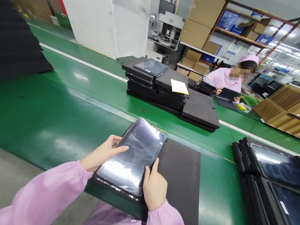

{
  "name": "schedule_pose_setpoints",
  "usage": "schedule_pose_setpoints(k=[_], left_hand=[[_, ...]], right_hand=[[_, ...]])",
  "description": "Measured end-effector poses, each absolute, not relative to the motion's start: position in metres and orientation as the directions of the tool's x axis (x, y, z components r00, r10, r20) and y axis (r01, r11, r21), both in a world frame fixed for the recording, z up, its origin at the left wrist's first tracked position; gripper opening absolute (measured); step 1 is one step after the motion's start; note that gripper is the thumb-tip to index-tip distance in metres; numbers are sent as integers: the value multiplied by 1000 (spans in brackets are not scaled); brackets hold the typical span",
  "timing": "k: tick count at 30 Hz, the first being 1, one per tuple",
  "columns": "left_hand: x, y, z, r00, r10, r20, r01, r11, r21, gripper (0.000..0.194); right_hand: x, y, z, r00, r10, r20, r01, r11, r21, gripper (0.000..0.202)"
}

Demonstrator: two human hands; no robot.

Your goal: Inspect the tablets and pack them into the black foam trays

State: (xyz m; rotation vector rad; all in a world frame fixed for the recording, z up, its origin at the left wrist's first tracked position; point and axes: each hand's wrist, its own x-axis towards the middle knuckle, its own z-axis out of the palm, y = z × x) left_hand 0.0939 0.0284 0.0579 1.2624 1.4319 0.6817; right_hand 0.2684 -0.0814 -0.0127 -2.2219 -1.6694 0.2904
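A glossy tablet (134, 157) with a dark rim lies tilted in front of me, bright reflections across its face. My left hand (109, 151) is closed on its left edge, thumb over the glass and the other fingers partly hidden at the side. Along the right edge, my right hand (155, 185) grips the same tablet, with thumb and forefinger pointing up its side. Dark layers show under the tablet; whether they are more tablets or foam I cannot tell. A flat black foam sheet (181, 181) lies on the green bench just right of my right hand.
Black foam trays (200, 109) are stacked across the bench, bearing a tablet (151, 67) and a yellow paper (179, 87). More trays with tablets (276, 166) stand at right. A black stack (12, 39) rises at left. Opposite, a co-worker (225, 77) in pink handles a dark panel.
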Motion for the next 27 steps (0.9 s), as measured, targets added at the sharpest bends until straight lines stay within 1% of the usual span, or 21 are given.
schedule_pose_setpoints(k=[1, 3, 6, 7, 8, 10, 11, 12, 14, 16, 18, 20, 22, 25, 27], left_hand=[[96, 26, 65, 144, 915, -377, 286, 326, 901, 62], [101, 22, 78, 172, 893, -415, 222, 376, 900, 64], [109, 16, 90, 231, 890, -393, 143, 368, 919, 65], [111, 14, 91, 251, 900, -356, 113, 338, 934, 65], [114, 14, 91, 274, 912, -305, 78, 295, 952, 66], [123, 15, 86, 317, 931, -182, 11, 188, 982, 66], [129, 17, 82, 334, 935, -119, -14, 131, 991, 66], [135, 20, 76, 345, 937, -61, -34, 77, 996, 66], [147, 28, 64, 347, 937, 31, -61, -11, 998, 67], [154, 38, 52, 340, 936, 88, -59, -72, 996, 66], [155, 44, 40, 367, 920, 138, -24, -139, 990, 58], [153, 44, 32, 369, 905, 211, -13, -222, 975, 48], [153, 36, 29, 270, 920, 285, -71, -276, 959, 42], [166, 17, 32, 20, 947, 319, -204, -309, 929, 35], [182, 12, 40, -140, 929, 342, -267, -368, 891, 35]], right_hand=[[271, -82, -10, 301, 953, 38, 867, -256, -427, 54], [279, -82, -2, 324, 944, 58, 821, -250, -514, 48], [302, -78, 17, 341, 931, 128, 784, -207, -585, 37], [311, -75, 24, 357, 922, 152, 749, -186, -636, 36], [320, -71, 31, 380, 908, 176, 687, -150, -711, 38], [338, -59, 42, 429, 876, 219, 498, -27, -867, 44], [344, -53, 46, 454, 859, 237, 406, 37, -913, 46], [350, -46, 49, 477, 842, 253, 345, 86, -935, 45], [355, -37, 50, 522, 804, 286, 330, 120, -936, 43], [354, -33, 49, 568, 761, 313, 322, 145, -936, 42], [352, -33, 50, 573, 744, 345, 324, 182, -929, 39], [351, -35, 54, 536, 753, 382, 336, 225, -914, 35], [352, -37, 62, 484, 767, 421, 354, 268, -896, 30], [353, -38, 72, 426, 770, 475, 384, 321, -865, 27], [349, -40, 73, 416, 755, 507, 404, 346, -847, 26]])
